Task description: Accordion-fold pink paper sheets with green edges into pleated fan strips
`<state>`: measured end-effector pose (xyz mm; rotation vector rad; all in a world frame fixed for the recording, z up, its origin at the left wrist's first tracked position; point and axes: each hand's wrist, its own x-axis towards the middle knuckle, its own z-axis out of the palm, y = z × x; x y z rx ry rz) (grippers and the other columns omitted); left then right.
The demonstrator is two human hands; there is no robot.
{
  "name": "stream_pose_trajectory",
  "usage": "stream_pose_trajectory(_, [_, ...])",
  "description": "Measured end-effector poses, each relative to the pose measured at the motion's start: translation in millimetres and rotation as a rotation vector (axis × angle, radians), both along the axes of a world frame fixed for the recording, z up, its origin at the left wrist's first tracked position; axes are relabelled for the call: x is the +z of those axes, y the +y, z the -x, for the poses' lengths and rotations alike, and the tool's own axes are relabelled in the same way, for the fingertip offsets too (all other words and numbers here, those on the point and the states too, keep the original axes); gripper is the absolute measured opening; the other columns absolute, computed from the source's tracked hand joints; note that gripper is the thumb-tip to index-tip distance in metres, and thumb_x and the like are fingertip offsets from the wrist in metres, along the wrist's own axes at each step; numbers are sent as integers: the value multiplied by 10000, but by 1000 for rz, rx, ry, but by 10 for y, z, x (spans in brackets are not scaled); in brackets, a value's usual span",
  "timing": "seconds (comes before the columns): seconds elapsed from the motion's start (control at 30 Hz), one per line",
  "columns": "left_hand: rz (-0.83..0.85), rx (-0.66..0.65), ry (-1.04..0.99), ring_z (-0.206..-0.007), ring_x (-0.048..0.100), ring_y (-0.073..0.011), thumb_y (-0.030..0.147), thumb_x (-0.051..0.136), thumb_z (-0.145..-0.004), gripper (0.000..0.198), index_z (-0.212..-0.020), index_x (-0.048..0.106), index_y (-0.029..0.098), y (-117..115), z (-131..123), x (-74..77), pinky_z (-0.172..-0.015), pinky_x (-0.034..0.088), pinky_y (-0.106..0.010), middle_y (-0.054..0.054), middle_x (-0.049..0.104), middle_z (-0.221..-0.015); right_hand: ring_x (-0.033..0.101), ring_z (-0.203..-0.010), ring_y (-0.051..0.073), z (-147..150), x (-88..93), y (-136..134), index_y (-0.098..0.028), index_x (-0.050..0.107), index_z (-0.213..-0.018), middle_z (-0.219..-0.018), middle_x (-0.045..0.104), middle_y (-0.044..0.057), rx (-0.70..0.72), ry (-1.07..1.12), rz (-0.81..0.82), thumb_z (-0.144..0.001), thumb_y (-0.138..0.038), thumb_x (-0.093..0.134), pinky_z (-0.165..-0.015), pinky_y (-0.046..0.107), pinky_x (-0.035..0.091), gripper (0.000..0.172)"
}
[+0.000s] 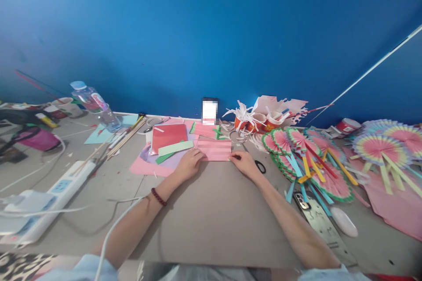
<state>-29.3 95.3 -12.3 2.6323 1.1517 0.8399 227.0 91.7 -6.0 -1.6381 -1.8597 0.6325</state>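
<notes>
the left hand and right hand pinch the pink paper by its sides. a few folds seem done, more apparently left.

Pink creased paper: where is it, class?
Just below the head view's centre, the pink creased paper lies between the left hand and right hand.

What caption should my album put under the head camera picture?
Left hand and right hand touch a creased rectangular pink paper sheet, left of round pleated multicoloured paper fans.
</notes>
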Motion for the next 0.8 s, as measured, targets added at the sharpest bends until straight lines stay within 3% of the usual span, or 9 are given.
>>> stream_pose_trajectory(0.17, [-18,-5,59,-849,527,-176,170,340,-928,258,-950,597,173,-33,-4,48,-791,407,-314,-64,595,-882,615,-697,171,-3,2,12,-195,695,-749,-762,707,32,12,16,47,-720,-242,567,-694,277,453,139])
stream_pose_trajectory(0.4, [-35,-19,213,-888,537,-188,84,390,-877,237,-940,599,176,-65,34,43,-793,395,-321,-63,619,-920,598,-698,158,-17,-49,-25,-192,657,-740,-750,681,26,74,41,-43,-730,-229,548,-701,273,443,115])
stream_pose_trajectory(0.8, [3,36,65,-813,577,-170,162,379,-917,236,-896,613,180,-7,18,38,-749,432,-300,-48,646,-871,586,-678,159,24,-49,-13,-186,631,-701,-716,660,26,43,11,-57,-708,-189,552,-694,278,444,78])
